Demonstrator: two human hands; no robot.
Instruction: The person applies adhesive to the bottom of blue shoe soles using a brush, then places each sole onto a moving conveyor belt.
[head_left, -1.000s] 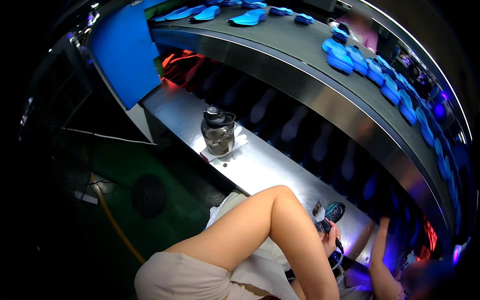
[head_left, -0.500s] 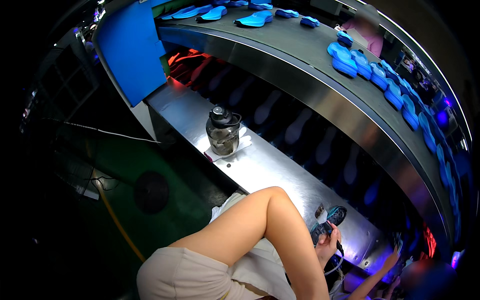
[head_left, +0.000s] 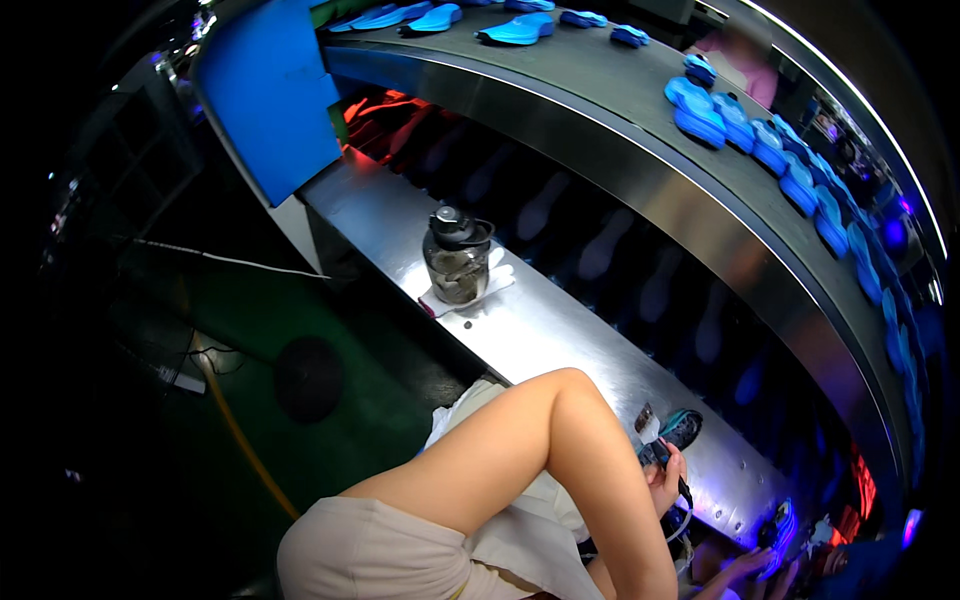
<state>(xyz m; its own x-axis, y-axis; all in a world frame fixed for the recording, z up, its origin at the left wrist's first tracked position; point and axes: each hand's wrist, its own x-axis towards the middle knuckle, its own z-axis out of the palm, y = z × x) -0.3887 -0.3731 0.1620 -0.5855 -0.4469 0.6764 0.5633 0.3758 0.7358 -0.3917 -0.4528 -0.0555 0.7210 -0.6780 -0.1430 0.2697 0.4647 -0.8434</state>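
Plainly, one hand (head_left: 668, 478) shows, its grip closed around one dark tool (head_left: 672, 440).

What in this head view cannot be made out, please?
- Left hand: mostly behind the bent forearm; its grip on the dark tool is unclear.
- Right hand: not identifiable; a hand at the lower edge is cut off.
- Jug contents: too small.

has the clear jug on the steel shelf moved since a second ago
No. The clear jug stands on the same white cloth on the steel shelf; only the head camera shifted.
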